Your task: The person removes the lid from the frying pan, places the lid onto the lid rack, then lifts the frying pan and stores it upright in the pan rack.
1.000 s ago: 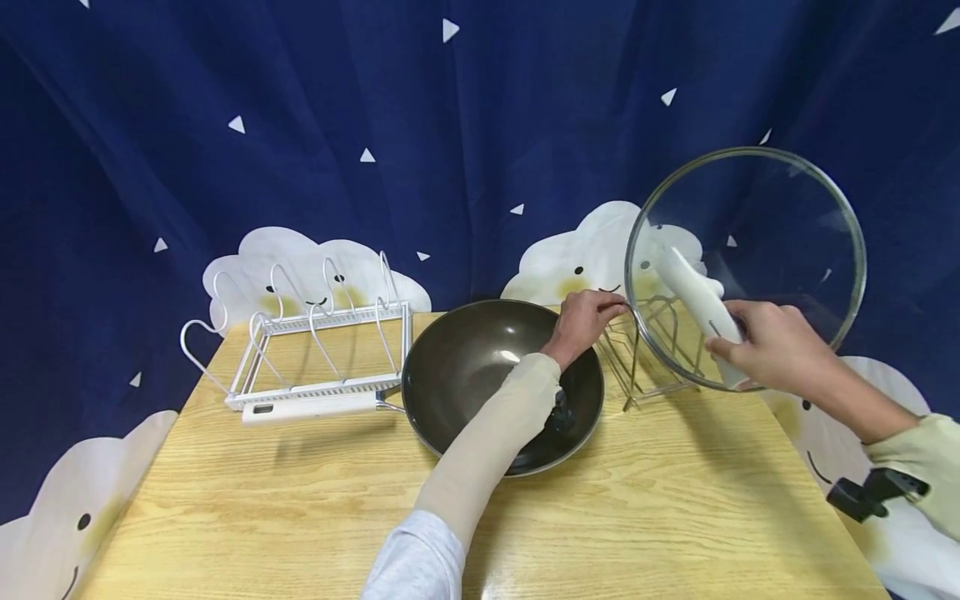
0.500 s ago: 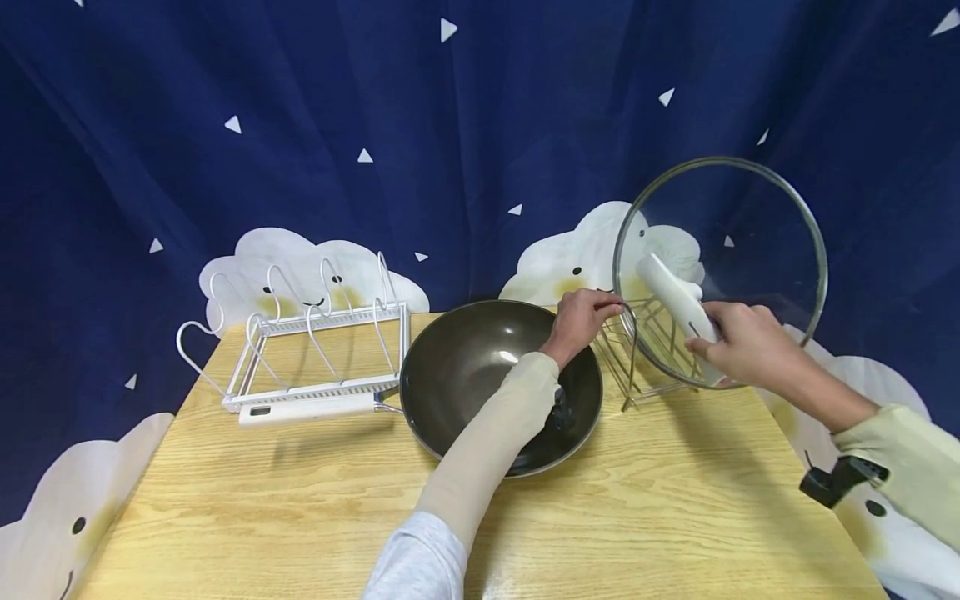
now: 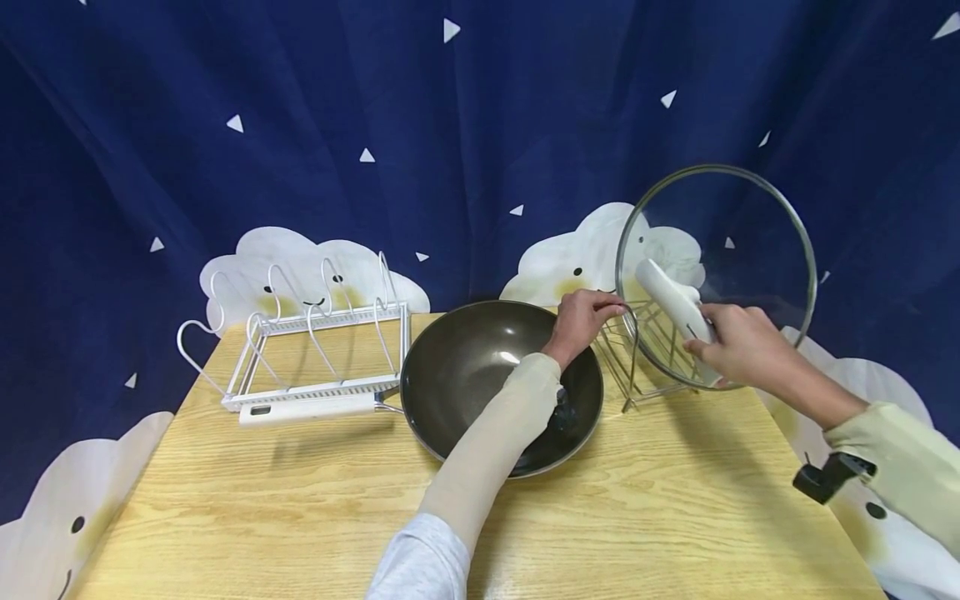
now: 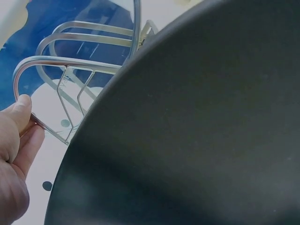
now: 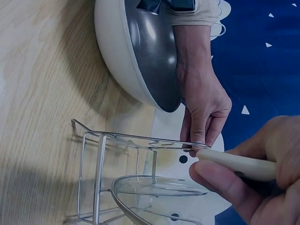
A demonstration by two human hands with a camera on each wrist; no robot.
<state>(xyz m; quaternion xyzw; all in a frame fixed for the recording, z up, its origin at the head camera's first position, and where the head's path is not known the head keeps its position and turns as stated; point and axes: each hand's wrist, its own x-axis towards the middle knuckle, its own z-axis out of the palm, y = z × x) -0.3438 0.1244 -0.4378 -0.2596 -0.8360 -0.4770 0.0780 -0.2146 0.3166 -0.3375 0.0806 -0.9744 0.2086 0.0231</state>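
Observation:
My left hand [image 3: 583,323] reaches over the wok and pinches the top bar of a silver wire lid rack [image 4: 70,61] between thumb and fingers. In my right hand [image 3: 750,343] is the white handle [image 3: 671,292] of a large round glass lid [image 3: 750,233] with a metal rim. The lid stands upright, its lower edge down among the rack's wires in the right wrist view. A dark-lined wok [image 3: 465,375] sits left of the rack, its white handle [image 3: 315,407] pointing left; my left forearm covers part of its inside.
At the back left stands a white rack [image 3: 315,387] with several curved wire dividers, partly behind the wok's handle. A wooden table [image 3: 315,517] carries everything. Behind it hangs a blue curtain [image 3: 420,100] with white clouds and triangles.
My right hand has moved the glass lid left and slightly down, closer over the wire rack. The left hand keeps its hold on the rack, and the wok has stayed put.

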